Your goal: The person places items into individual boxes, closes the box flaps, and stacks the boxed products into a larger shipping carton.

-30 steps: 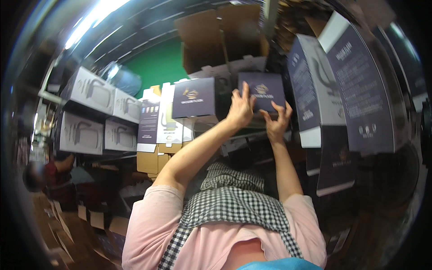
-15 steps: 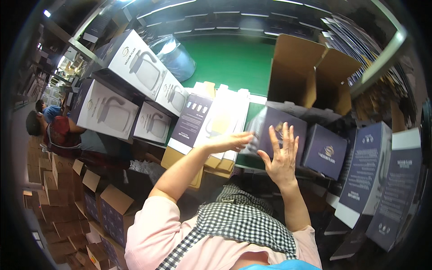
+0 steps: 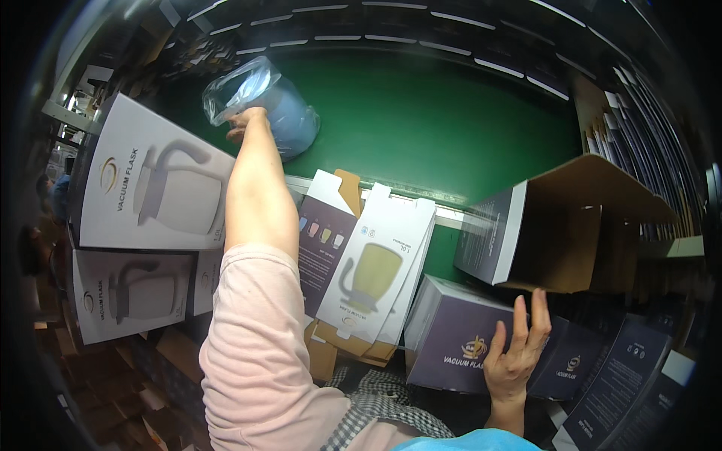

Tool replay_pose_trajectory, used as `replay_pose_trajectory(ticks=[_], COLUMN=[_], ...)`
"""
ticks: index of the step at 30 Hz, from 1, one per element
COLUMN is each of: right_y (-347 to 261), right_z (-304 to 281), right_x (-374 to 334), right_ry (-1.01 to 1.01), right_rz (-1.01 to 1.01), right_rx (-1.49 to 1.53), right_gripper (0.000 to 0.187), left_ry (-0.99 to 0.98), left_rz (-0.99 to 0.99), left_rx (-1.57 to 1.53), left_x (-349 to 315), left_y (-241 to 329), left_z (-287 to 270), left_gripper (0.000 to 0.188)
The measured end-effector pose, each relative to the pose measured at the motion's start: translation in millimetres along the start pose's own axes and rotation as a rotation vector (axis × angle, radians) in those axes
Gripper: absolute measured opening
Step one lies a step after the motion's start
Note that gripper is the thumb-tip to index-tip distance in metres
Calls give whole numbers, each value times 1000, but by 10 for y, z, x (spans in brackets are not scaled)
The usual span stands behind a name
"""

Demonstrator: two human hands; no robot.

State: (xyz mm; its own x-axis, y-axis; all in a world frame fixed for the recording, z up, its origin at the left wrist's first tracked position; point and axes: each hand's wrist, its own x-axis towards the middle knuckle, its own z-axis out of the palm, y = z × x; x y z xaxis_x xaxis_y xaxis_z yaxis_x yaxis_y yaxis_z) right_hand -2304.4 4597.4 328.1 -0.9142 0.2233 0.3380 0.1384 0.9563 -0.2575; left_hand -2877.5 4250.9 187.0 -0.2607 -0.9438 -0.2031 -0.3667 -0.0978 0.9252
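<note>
Head view. Left hand [image 3: 244, 124] is stretched far forward, arm fully extended, reaching onto the green conveyor belt [image 3: 451, 128]. Its fingers touch the near side of a blue flask in a clear plastic bag [image 3: 263, 101]; they seem curled against the bag, but a closed grasp cannot be told from here, since the hand is small and partly hidden by the wrist. The flask lies just beyond the fingertips, up and slightly right of them, resting on the belt near its left edge. Its long axis seems tilted, running from upper left to lower right. The left hand is far the nearer one.

Right hand [image 3: 515, 353] stays low and close to the body, well apart from the flask. Fingers are spread and released, palm laid against the top edge of a dark purple box [image 3: 459, 342], holding nothing.

Look of the flask: rounded pale-blue body, glossy crumpled film around it, bag loose and bunched at the upper left.

Between the arms, flattened white cartons [image 3: 376, 263] with a yellow jug picture lean up. Large white boxes [image 3: 150, 188] are stacked at left.
</note>
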Motion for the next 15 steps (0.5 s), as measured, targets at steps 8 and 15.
replay_pose_trajectory(ticks=[8, 15], right_y=[215, 415], right_z=[221, 239], right_x=[241, 175], right_ry=[-65, 48], right_rz=[89, 42], right_rx=[-110, 84], right_gripper=[24, 30], left_ry=[-528, -1113], left_rz=[811, 945], left_rx=[520, -353], left_x=[-609, -1425], left_y=[-238, 442], left_z=[-183, -1543], left_gripper=[40, 28])
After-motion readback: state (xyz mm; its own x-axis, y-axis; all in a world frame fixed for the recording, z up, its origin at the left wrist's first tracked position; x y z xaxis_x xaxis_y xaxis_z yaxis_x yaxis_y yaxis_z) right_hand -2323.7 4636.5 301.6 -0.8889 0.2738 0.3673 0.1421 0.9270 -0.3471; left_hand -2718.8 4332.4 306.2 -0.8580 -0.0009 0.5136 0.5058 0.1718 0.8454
